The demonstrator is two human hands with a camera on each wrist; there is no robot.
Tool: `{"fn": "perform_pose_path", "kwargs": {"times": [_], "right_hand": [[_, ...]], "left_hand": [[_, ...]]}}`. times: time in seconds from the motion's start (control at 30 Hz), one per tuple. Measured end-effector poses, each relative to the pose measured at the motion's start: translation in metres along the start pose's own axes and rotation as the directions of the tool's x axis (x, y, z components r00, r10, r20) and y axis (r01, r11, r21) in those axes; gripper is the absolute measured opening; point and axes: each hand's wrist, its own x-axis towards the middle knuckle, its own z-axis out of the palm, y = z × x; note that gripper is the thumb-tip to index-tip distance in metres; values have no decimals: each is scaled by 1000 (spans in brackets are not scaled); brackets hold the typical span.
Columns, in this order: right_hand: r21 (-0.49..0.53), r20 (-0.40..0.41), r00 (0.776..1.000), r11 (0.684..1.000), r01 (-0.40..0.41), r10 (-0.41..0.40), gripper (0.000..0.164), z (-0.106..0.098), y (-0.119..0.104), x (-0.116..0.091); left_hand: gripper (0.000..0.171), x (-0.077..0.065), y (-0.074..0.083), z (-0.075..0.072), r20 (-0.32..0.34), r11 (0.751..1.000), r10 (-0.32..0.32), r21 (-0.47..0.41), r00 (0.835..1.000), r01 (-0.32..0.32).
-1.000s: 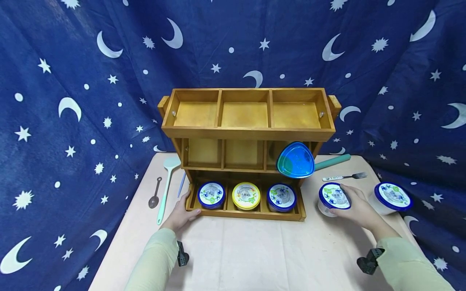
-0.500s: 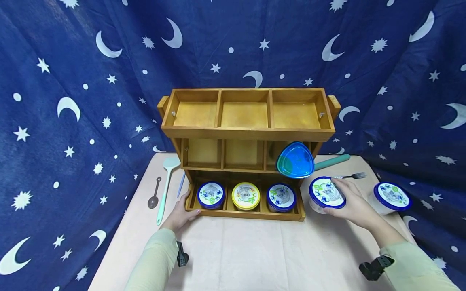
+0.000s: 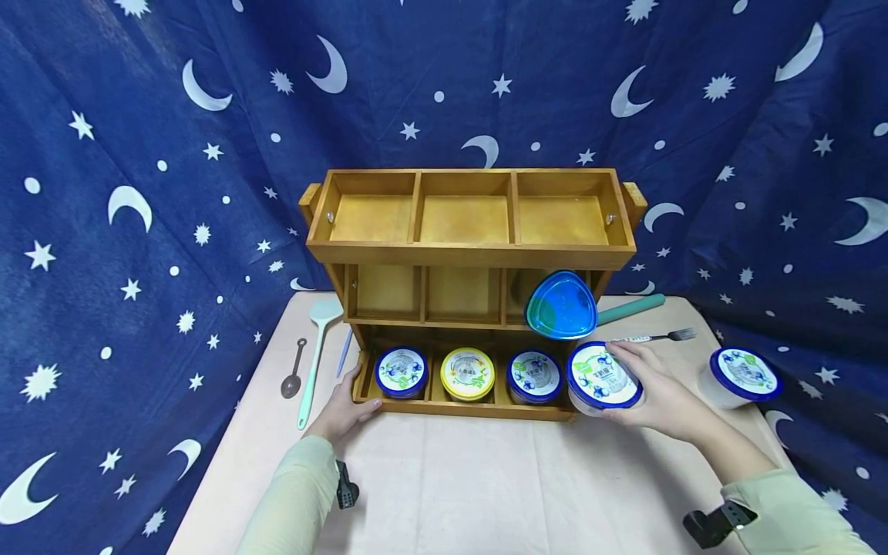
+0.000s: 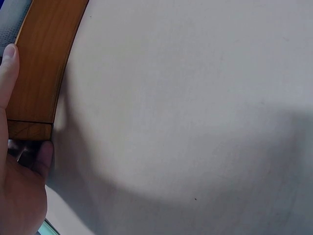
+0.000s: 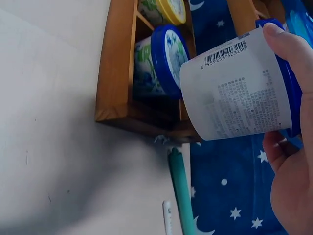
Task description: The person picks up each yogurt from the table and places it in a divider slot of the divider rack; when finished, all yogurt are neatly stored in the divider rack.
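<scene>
I hold the blue-lidded tub (image 3: 600,378), right of centre in the head view, between thumb and fingers of the right hand (image 3: 655,393). I judge it light, stiff and smooth; grip across the lid rim. Its white wall carries a barcode. Left of centre, the left hand (image 3: 343,412) grips the wooden rack (image 3: 472,254).

Gripped by right hand (image 3: 652,393): blue-lidded tub (image 3: 600,378), lid on, berry-printed top facing up, white side with barcode and small print; held above bench (image 3: 472,486), near lower right end of three-tier wooden rack (image 3: 472,254). Brown, upright on bench, three compartments per tier; held at lower left corner by left hand (image 3: 343,412).
</scene>
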Motion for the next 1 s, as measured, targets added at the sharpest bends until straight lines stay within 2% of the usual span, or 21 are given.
{"fn": "perform_pose_path", "kwargs": {"times": [0.13, 0.6, 0.87, 1.0], "right_hand": [[27, -8, 999, 998, 53, -52, 100, 4, -6, 0], [105, 49, 995, 991, 85, -91, 99, 26, -32, 7], [96, 58, 982, 980, 175, -181, 99, 36, -53, 19], [118, 80, 976, 974, 194, -204, 99, 44, -66, 27]], "left_hand": [[97, 1, -1, 0, 0, 1000, 7, 1, 1000, -7], [98, 1, 0, 1, 3, 1000, 11, 11, 1000, -11], [99, 0, -1, 0, 4, 1000, 18, 6, 1000, -18], [98, -3, 1, -1, 5, 1000, 23, 0, 1000, -23]]}}
